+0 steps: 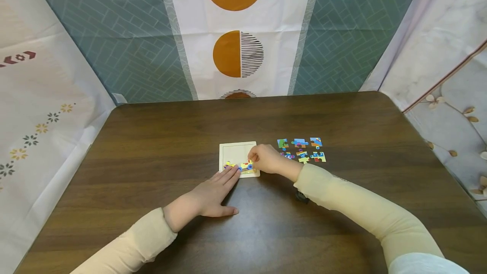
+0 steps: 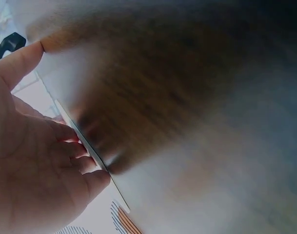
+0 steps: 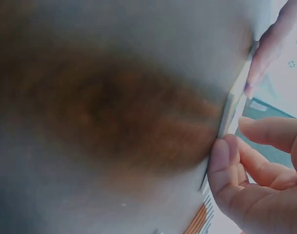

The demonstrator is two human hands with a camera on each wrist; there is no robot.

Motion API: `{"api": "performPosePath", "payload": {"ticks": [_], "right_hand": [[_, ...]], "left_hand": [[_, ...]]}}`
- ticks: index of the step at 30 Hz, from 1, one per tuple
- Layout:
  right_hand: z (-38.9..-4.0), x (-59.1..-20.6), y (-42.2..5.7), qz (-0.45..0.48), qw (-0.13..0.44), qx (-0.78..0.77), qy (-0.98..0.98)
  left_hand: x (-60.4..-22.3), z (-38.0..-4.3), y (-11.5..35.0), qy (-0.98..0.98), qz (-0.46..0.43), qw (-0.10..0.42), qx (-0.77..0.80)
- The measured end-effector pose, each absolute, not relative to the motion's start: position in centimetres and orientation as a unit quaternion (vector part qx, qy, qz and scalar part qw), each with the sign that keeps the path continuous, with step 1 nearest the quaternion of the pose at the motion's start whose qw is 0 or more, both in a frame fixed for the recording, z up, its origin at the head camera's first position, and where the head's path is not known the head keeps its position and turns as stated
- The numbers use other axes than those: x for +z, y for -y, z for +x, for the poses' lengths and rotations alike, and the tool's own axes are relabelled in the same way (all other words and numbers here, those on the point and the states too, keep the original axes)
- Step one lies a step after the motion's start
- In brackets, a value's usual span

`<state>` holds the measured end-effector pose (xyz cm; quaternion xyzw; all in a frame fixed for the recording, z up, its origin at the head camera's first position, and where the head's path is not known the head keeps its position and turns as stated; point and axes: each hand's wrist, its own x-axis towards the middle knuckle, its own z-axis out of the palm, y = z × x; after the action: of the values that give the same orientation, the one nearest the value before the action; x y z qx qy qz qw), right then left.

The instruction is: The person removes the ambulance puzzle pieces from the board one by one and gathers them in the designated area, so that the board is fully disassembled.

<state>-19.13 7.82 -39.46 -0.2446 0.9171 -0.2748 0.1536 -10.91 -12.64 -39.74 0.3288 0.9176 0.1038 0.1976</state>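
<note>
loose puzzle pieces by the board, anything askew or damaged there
Nothing stands out: the loose puzzle pieces lie in two rough rows on the table, right of the board. No break shows, though they are too small here to rule out fine damage.

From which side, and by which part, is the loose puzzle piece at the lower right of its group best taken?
Probably pinch that puzzle piece by its right edge, coming from the right: it lies flat on the table, with neighbouring pieces left of it, none right.
</note>
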Motion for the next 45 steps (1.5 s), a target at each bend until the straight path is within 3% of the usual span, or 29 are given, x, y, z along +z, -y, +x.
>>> {"api": "performPosePath", "payload": {"ticks": [45], "right_hand": [[-19.71, -39.17, -7.57, -0.224, 0.171, -0.292, -0.914]], "left_hand": [[-39.45, -10.85, 12.44, -0.922, 0.316, 0.205, 0.085]]}}
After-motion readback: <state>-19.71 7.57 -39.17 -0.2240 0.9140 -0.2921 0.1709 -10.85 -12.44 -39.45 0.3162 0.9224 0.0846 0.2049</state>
